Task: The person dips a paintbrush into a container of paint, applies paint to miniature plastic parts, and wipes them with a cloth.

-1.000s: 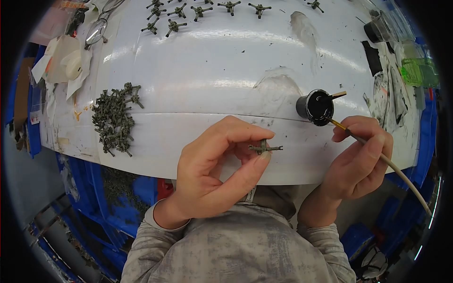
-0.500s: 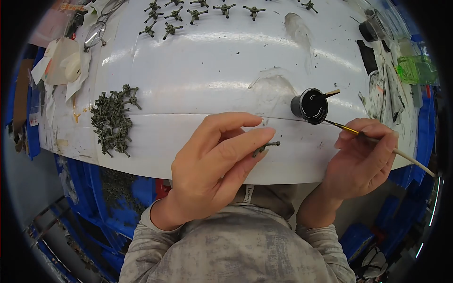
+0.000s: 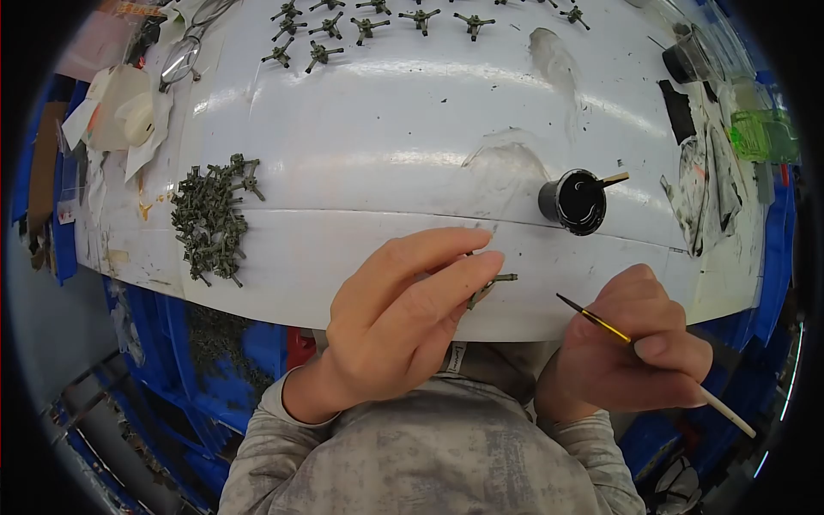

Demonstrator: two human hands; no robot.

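My left hand (image 3: 408, 313) pinches a small dark green part with thin arms (image 3: 505, 278) between thumb and fingers, just above the table's front edge; most of the part is hidden by the fingers. In my right hand (image 3: 639, 348) is a thin paintbrush (image 3: 608, 323), its dark tip pointing left towards the green part but apart from it. Beyond the brush stands a small cup of black paint (image 3: 582, 202), with a flat stick (image 3: 614, 180) leaning out over its rim.
A heap of similar green parts (image 3: 210, 221) lies on the left of the white table (image 3: 343, 180). Several more stand spaced out at the back (image 3: 369, 29). Eyeglasses (image 3: 180, 62) rest at the back left, a stained cloth (image 3: 705, 193) and a green bottle (image 3: 762, 135) at the right.
My right hand has drawn the brush away from the paint cup, down and left towards the part. My left hand has shifted slightly right and down, still holding the part.
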